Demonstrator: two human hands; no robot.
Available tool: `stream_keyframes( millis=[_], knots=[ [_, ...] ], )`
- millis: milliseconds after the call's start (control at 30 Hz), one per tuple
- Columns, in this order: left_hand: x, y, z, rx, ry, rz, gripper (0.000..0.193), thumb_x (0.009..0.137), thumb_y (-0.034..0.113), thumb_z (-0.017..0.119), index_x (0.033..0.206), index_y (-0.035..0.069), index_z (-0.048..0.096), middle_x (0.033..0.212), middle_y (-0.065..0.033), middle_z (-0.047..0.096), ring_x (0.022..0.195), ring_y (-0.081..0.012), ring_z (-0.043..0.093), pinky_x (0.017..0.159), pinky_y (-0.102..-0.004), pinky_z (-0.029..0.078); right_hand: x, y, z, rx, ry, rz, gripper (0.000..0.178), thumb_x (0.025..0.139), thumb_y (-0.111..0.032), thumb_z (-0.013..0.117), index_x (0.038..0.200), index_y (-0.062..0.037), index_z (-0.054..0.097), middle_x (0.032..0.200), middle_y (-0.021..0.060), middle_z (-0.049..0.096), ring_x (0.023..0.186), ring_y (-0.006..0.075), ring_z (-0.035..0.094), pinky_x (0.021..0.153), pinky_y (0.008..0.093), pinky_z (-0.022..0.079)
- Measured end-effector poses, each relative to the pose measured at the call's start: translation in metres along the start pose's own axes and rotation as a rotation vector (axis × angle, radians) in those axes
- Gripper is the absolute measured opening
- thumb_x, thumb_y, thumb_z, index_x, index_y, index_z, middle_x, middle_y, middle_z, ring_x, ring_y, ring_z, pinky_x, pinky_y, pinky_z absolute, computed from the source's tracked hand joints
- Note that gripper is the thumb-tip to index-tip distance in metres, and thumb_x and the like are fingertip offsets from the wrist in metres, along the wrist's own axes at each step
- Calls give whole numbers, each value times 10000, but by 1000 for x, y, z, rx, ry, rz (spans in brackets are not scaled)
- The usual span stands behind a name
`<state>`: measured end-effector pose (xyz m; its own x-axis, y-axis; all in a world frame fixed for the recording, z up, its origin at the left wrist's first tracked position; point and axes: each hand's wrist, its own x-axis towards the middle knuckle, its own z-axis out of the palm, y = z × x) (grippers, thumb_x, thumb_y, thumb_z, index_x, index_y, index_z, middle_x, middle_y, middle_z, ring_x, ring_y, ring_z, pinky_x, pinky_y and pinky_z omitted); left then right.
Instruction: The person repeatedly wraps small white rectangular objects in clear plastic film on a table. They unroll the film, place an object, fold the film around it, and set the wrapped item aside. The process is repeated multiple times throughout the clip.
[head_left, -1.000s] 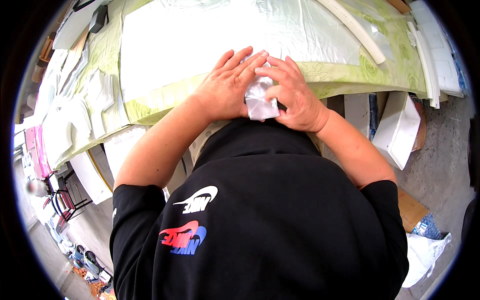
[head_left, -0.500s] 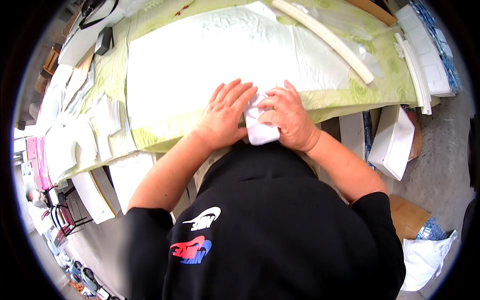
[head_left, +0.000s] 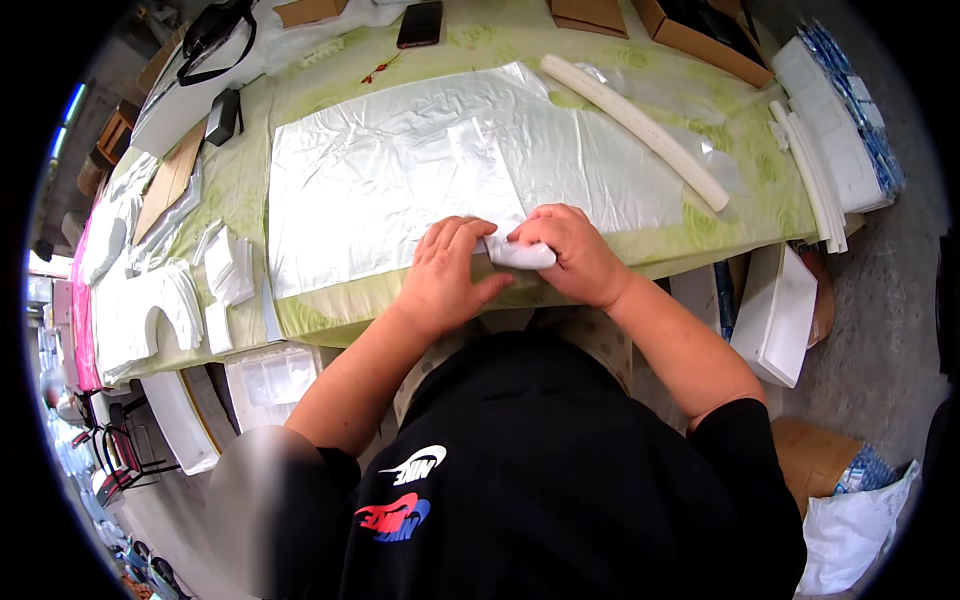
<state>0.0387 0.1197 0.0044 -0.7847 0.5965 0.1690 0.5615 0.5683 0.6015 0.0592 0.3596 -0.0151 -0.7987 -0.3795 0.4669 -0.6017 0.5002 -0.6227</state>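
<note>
My right hand (head_left: 578, 258) is closed round a small folded white bundle (head_left: 528, 255), thumb and fingers pressed on its far and right sides. Whether it is cloth or thin plastic I cannot tell. My left hand (head_left: 445, 275) is beside its left end, fingers bent a little and thumb apart; the fingertips come close to it or touch it. Both hands are over the table's near edge. Under and beyond them spreads a large, creased, shiny white sheet (head_left: 380, 180). A paler flat strip (head_left: 478, 150) runs across it, away from the hands.
The green patterned tablecloth (head_left: 300, 318) hangs over the near edge. A long cream roll (head_left: 640, 130) lies at the right. White cut pieces (head_left: 165, 310) and a cardboard piece (head_left: 172, 190) lie left. Far off are a phone (head_left: 420, 24) and an open carton (head_left: 700, 35). White boxes (head_left: 775, 315) stand below.
The bundle has turned from upright to lying nearly level and looks smaller. My left hand has drawn slightly away from it. The view has shifted, showing more of the table's far side.
</note>
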Motion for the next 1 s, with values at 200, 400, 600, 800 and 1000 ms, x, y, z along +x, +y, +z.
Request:
stream_keyframes(
  millis=[200, 400, 600, 800, 1000],
  knots=[
    [8, -6, 4, -32, 122, -90, 711, 849, 237, 800, 1458, 69, 474, 1088, -56, 712, 1107, -299, 628, 1036, -465, 418, 28, -8, 5, 18, -35, 442, 224, 965, -240, 667, 1018, -35, 594, 901, 184, 708, 848, 402, 661, 749, 457, 513],
    [14, -4, 4, -105, 113, -193, 816, 877, 219, 763, 1573, 85, 359, 960, 30, 723, 970, -227, 650, 994, -444, 407, 64, -5, 2, -53, -100, 734, 289, 1000, -322, 610, 1048, -37, 599, 908, 192, 728, 858, 406, 689, 747, 484, 523],
    [19, -10, 8, -49, 162, -142, 760, 877, 190, 747, 1556, 102, 415, 862, 25, 698, 830, -192, 647, 962, -397, 433, 74, -7, 3, -70, -124, 735, 276, 989, -342, 627, 1041, -70, 636, 887, 157, 728, 832, 367, 686, 724, 458, 521],
    [15, -5, 2, -1, 85, -141, 683, 863, 192, 742, 1499, 176, 491, 1001, -13, 680, 1001, -245, 628, 973, -446, 428, 80, 1, 4, -44, -188, 664, 250, 956, -348, 662, 983, -100, 670, 867, 125, 719, 803, 324, 673, 707, 429, 516],
    [14, -5, 14, 232, 229, 212, 892, 809, 357, 816, 1567, 128, 404, 1572, -174, 376, 1496, -350, 330, 1223, -566, 250, 93, 10, 8, -124, -278, 681, 215, 956, -308, 646, 1065, -126, 683, 895, 123, 728, 843, 313, 687, 736, 420, 526]
  ],
)
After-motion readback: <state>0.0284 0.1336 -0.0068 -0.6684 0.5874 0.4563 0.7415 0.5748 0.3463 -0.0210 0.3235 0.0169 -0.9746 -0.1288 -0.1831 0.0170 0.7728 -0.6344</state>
